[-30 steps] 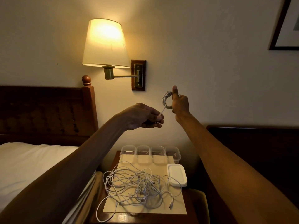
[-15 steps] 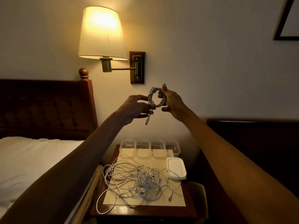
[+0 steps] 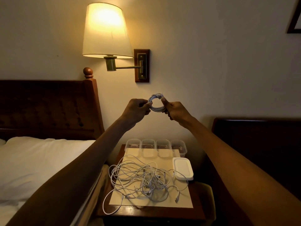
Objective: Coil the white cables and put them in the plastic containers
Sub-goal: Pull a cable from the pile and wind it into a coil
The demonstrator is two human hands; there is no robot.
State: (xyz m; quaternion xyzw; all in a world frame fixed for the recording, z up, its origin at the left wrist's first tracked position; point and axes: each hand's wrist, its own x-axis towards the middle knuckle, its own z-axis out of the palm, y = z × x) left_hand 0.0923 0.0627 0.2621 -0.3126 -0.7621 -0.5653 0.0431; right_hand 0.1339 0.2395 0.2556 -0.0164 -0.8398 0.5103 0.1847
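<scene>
white coil [image 3: 155, 104] in both hands [image 3: 136, 110] [image 3: 176, 111], high above nightstand [image 3: 146, 210].

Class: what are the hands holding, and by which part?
A coiled white cable: the left hand pinches its left side, the right hand its right side.

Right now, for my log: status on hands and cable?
Left hand and right hand both grip coiled white cable, raised. Clear plastic containers open below. Loose cable tangle lies before them.

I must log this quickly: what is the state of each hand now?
Left hand: pinches the coil on its left side.
Right hand: grips the same coil on its right side.
</scene>
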